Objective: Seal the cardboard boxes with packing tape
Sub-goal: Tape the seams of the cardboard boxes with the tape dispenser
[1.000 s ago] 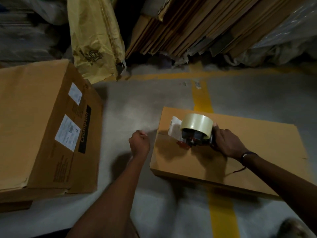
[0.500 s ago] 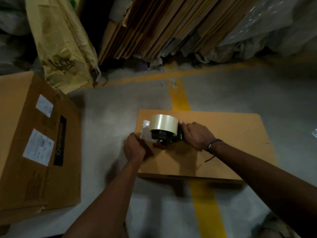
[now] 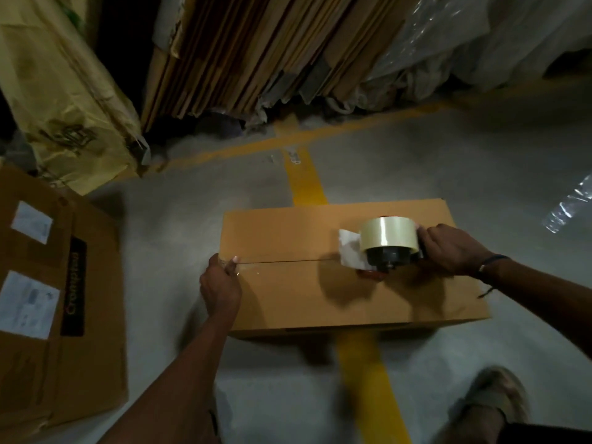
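Cardboard box (image 3: 320, 293) lies flat on the grey floor (image 3: 179, 219), straddling a yellow floor line (image 3: 304, 184); centre seam runs 9 to 3 o'clock. Right hand (image 3: 448, 248) wraps the handle of the tape dispenser (image 3: 384, 251), grip closed round it, dispenser sitting on the seam toward the box's 3 o'clock end. Left hand (image 3: 219, 283) at the 9 o'clock edge, fingers curled over the corner, thumb pressing the tape end down. Larger labelled carton (image 3: 64, 315) at 9 o'clock, well apart. Flattened cartons (image 3: 256, 49) lean at 12 o'clock.
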`<state>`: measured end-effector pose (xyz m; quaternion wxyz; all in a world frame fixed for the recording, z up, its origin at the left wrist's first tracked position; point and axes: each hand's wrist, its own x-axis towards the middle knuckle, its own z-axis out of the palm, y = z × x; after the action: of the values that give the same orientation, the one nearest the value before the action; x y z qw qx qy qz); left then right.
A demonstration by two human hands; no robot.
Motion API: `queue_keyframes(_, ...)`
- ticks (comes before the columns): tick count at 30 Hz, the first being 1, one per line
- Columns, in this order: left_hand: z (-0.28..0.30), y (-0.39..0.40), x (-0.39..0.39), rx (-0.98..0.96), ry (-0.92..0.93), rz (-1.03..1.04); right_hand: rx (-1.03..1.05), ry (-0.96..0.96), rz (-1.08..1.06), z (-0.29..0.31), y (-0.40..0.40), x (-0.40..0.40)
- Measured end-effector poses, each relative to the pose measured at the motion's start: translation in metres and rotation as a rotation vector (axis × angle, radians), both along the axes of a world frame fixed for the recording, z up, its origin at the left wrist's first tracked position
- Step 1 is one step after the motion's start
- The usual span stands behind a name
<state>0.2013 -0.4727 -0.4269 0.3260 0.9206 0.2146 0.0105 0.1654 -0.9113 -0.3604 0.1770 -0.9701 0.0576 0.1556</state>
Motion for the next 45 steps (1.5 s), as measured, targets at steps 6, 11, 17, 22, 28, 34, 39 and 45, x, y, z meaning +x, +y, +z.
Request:
queue_keyframes(6,-0.023,-0.060,-0.027,0.279,-0.053,-0.259,-0.113,-0.022,0.170,-0.012,-0.020,0.002)
queue_keyframes(11,-0.019,-0.172,-0.067,0.231,0.120,-0.401,-0.056,-0.039,0.121,-0.014,-0.022,0.004)
queue_keyframes(17,-0.028,-0.219,-0.097,0.300,-0.088,-0.840,-0.002,-0.096,0.163,-0.006,-0.018,-0.002)
queue_keyframes(22,-0.024,-0.202,-0.090,0.323,-0.092,-0.933,-0.037,-0.058,0.144,-0.001,-0.014,-0.003)
queue_keyframes(28,-0.013,-0.168,-0.075,0.379,-0.076,-1.142,-0.042,-0.084,0.126,-0.004,-0.010,-0.005)
queue_keyframes(34,-0.023,-0.136,-0.059,0.433,-0.144,-1.291,-0.004,-0.081,0.109,-0.001,0.005,-0.007)
queue_keyframes(39,0.000,-0.075,-0.036,0.441,-0.186,-1.355,0.151,-0.052,0.111,-0.005,0.056,0.000)
queue_keyframes(45,0.014,-0.002,-0.021,0.454,-0.180,-1.374,0.119,-0.119,0.256,-0.008,0.124,0.023)
